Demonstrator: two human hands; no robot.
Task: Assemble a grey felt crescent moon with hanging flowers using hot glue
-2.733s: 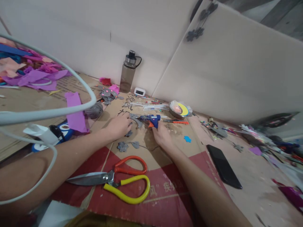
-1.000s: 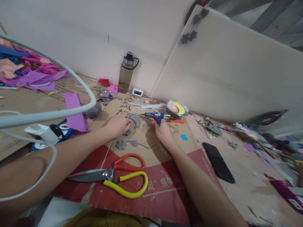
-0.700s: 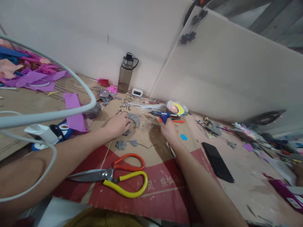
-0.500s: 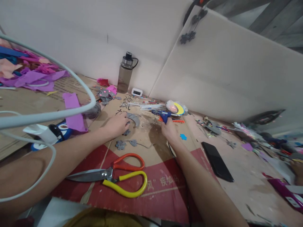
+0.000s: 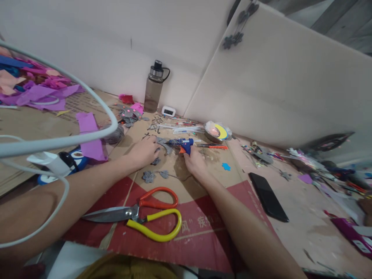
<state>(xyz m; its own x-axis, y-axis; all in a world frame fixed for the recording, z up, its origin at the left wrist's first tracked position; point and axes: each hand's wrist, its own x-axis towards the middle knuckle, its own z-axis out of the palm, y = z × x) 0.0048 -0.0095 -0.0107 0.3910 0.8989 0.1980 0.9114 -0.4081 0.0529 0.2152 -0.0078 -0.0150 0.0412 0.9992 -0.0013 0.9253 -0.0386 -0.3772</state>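
Observation:
My right hand (image 5: 195, 161) is wrapped round the handle of a blue hot glue gun (image 5: 186, 145) with an orange trigger. Its nozzle points left, at or just over a grey felt crescent (image 5: 165, 146). My left hand (image 5: 147, 152) has its fingers closed on the crescent's left end, low over the cardboard; the fingertips are partly hidden. Just below that hand lie a grey felt flower (image 5: 148, 177) and a small grey leaf shape (image 5: 164, 174) on a thin stem. Large scissors (image 5: 135, 213) with one red and one yellow handle lie nearer me, between my forearms.
Behind stand a water bottle (image 5: 153, 87), a small white digital clock (image 5: 168, 111) and a bowl (image 5: 216, 131). A black phone (image 5: 267, 197) lies at right, a blue flower cutout (image 5: 226, 166) nearer. A white cable (image 5: 87, 135) crosses the left foreground. Part of another person's hand (image 5: 366, 207) shows far right.
My right hand has brought the glue gun left, so its nozzle is now at the grey felt crescent. My left hand has stayed almost in place. The view has shifted slightly.

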